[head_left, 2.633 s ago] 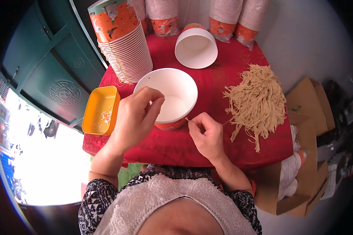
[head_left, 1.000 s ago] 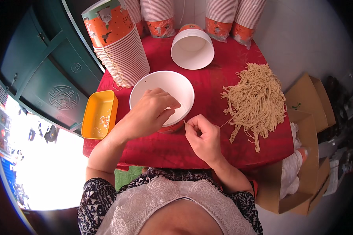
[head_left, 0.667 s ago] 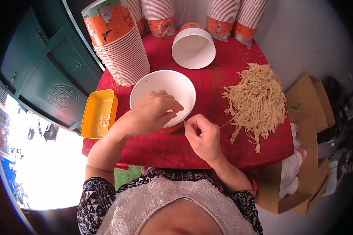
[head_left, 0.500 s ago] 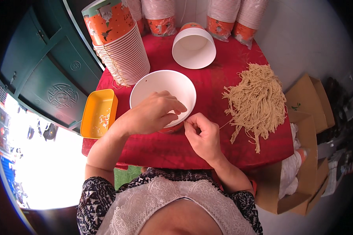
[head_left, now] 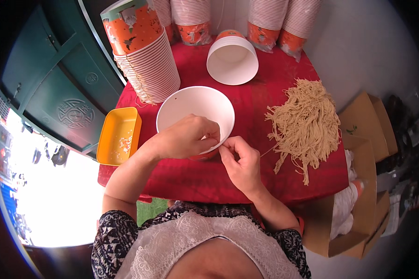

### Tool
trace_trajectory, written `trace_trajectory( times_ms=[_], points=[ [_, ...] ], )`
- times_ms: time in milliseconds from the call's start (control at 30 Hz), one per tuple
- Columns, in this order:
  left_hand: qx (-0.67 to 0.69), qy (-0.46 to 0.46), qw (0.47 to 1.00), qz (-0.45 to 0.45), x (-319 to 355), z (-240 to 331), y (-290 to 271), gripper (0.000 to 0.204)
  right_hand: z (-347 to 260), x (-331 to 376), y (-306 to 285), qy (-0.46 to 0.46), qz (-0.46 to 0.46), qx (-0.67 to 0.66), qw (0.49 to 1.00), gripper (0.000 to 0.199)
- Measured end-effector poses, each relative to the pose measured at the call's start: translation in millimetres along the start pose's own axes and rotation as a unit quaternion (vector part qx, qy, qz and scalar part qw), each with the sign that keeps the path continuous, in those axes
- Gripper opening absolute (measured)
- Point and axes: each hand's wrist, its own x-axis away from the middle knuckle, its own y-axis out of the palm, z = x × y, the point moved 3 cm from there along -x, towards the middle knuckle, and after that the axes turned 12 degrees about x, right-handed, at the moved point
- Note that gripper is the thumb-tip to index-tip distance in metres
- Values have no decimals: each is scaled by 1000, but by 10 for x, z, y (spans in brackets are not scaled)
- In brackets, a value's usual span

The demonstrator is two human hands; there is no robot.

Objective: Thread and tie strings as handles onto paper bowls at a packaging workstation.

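A white-lined paper bucket (head_left: pixel 215 103) stands mouth up before me, with a small dark hole high in its left wall. My left hand (head_left: pixel 191 135) reaches over the near rim, its fingers curled inside by the right wall. Those fingertips are partly hidden, and I cannot make out what they hold. At the outside of the near right rim, my right hand (head_left: pixel 241 160) pinches thumb and forefinger together. A thin beige cord (head_left: pixel 267 152) runs from behind this hand toward a loose heap of cords (head_left: pixel 307 130) on the right.
A tall stack of paper buckets (head_left: pixel 149 69) rises at the back left, cords hanging down it. Below it is a yellow tray (head_left: pixel 106 135) with small bits. Another bucket (head_left: pixel 233 60) lies on its side behind. Cardboard boxes (head_left: pixel 358 186) stand right of the red-covered table (head_left: pixel 186 183).
My left hand's fingers have curled inward and down inside the bucket, near its right rim. My right hand keeps its pinch at the rim. The whole view has shifted slightly.
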Motion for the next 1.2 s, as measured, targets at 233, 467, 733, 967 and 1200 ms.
trace_trajectory(
  times_ms=[233, 467, 733, 967, 1200],
  points=[
    [39, -45, 991, 120, 144, 122, -53, 9, 29, 81, -51, 30, -31, 32, 999, 6],
    [219, -48, 966, 125, 143, 88, 44, 5, 79, 39, 34, 12, -31, -1, 999, 4],
    [390, -86, 913, 80, 90, 10, 119, 9, 18, 3, -64, 26, -38, -1, 999, 3],
    [382, -82, 915, 106, 79, -52, 138, 7, -155, -143, -428, 16, -64, -118, 991, 10],
    [359, -90, 924, 93, 33, 1, 129, 7, -355, -446, -415, -96, -121, -76, 985, 16]
  ],
)
